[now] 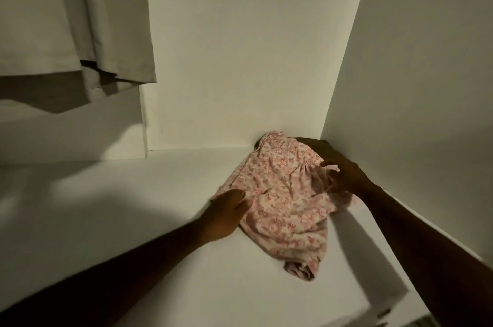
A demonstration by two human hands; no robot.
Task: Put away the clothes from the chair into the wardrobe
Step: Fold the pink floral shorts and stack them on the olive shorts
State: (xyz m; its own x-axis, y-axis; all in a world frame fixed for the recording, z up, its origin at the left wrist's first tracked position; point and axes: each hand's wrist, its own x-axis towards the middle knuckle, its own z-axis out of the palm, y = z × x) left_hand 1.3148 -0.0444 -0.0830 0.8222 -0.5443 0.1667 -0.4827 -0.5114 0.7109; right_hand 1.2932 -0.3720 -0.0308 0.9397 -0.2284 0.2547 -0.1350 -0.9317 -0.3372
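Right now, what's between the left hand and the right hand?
Head view: the pink floral garment, crumpled on the white shelf; the left hand touches its left edge, the right hand is at its right side.

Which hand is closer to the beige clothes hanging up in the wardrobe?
Left. The left hand is below and right of the hanging beige clothes, by the pink garment; the right hand is farther right, over it.
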